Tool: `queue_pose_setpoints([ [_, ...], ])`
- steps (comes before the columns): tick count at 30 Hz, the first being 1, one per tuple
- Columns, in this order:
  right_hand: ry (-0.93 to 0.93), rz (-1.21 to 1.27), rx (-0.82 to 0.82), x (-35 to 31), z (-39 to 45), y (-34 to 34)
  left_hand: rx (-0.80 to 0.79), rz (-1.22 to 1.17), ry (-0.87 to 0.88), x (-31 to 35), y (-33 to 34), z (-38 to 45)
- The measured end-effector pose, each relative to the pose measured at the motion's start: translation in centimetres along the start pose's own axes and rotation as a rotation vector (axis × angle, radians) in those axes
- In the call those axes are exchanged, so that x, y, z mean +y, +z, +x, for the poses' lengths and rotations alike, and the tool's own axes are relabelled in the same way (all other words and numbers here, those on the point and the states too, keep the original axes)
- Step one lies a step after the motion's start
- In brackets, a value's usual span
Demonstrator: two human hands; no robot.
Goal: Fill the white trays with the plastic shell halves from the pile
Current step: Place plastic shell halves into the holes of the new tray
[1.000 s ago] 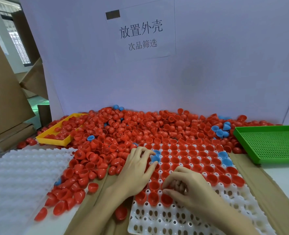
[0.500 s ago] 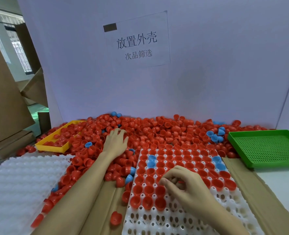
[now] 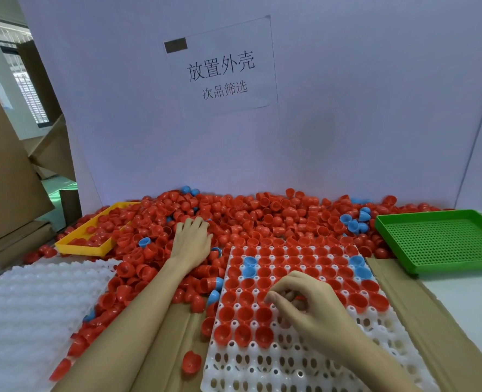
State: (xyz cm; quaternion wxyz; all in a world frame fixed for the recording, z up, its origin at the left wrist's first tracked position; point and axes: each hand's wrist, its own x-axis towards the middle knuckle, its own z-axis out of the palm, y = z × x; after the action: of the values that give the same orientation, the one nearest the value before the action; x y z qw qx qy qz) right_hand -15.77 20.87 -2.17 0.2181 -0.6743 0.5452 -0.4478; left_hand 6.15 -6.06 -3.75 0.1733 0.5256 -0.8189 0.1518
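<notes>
Right hand (image 3: 307, 304) hovers over the white tray (image 3: 305, 360), fingers curled, apparently pinching a shell; hard to tell. Left hand (image 3: 191, 241) lies flat, fingers spread, on the pile (image 3: 262, 219) along the counter's back edge. Risk: raking there could knock loose shells into filled pockets.

A small factory sorting and packing station, by every sign. A printed paper sign (image 3: 220, 72) in Chinese characters is taped to the white partition (image 3: 347, 123) behind the bench. A bulk pile of plastic shell halves (image 3: 262, 216) covers the bench, flanked by a yellow bin (image 3: 81, 247), a perforated green tray (image 3: 443, 241) and moulded white trays (image 3: 305, 363). Flattened cardboard (image 3: 8, 179) leans at the far left.
</notes>
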Motion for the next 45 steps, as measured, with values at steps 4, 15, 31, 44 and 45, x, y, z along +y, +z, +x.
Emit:
queue_pose_setpoints([
  [4,0.010,0.021,0.029,-0.1,0.2,-0.3,0.297,-0.291,-0.008,1.1,-2.5,-1.7],
  [15,0.104,0.301,0.128,-0.6,0.5,-1.0,0.126,-1.193,0.235,10.3,-8.9,-10.5],
  [31,-0.049,0.256,0.185,-0.4,0.3,-0.7,-0.135,-1.461,0.123,10.0,-9.9,-12.0],
  [44,-0.177,0.020,0.176,-0.8,0.1,0.5,-0.175,-1.397,-0.008,11.9,-10.0,-12.7],
  [45,-0.168,0.026,0.172,-0.8,0.0,0.5,-0.178,-1.376,-0.003,11.9,-9.9,-12.7],
])
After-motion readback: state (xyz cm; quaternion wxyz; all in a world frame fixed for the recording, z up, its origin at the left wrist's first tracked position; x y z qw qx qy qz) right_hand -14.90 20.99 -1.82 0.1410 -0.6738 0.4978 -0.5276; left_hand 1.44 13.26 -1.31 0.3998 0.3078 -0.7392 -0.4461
